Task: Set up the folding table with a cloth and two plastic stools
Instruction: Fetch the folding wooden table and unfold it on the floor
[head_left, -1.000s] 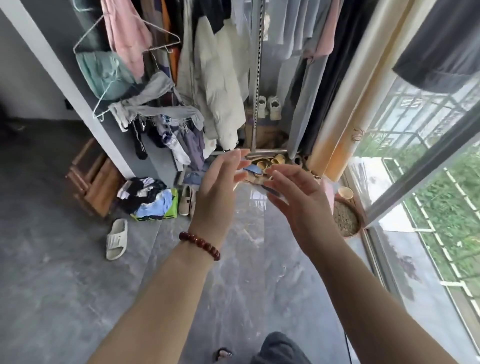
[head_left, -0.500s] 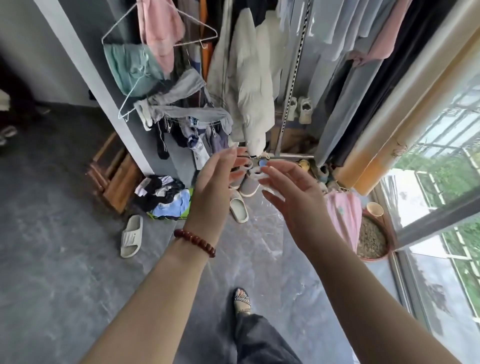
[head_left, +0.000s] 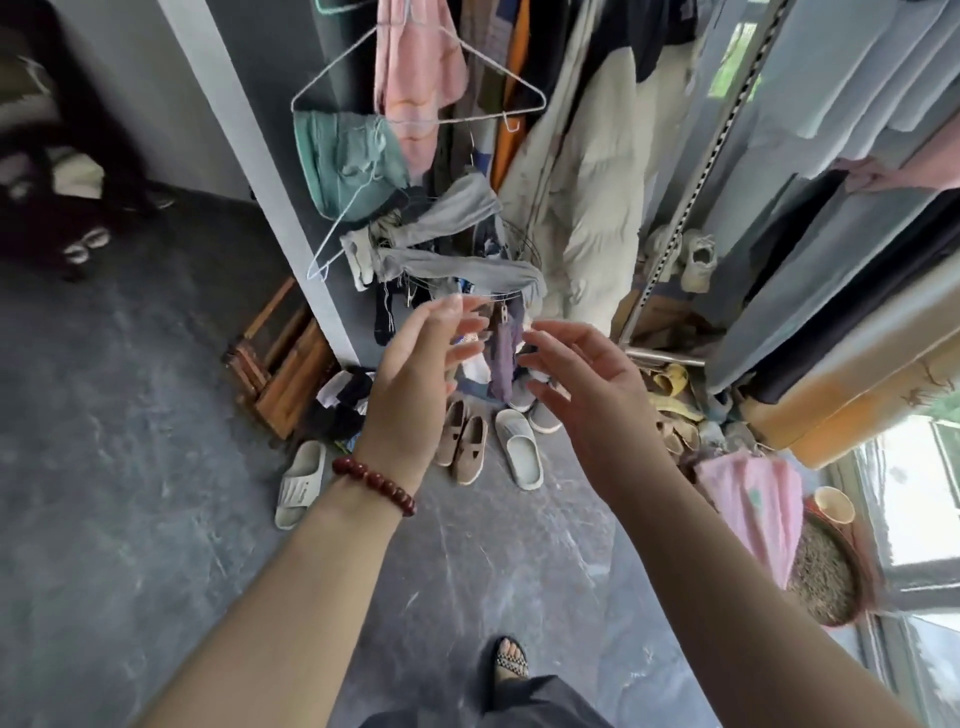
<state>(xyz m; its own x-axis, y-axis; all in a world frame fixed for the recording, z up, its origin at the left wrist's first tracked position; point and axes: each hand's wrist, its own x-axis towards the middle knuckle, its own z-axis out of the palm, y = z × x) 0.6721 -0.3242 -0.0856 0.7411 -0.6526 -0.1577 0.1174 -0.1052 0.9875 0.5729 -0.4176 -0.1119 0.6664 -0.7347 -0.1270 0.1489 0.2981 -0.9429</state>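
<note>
A home's clothes corner; hung garments (head_left: 582, 197) crowd a rack; slippers (head_left: 519, 447) lie on the floor (head_left: 130, 467).

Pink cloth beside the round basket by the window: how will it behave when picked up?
Probably floppy: the pink cloth hangs in soft folds. Likely light, since it looks thin. It may brush the basket beside it when lifted.

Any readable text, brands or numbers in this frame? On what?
Nothing legible anywhere in the frame.
Strap of the white slipper: small dark print, too blurred to read.
Front of the pink cloth near the window: pale green mark, cannot tell whether it is lettering.
</note>
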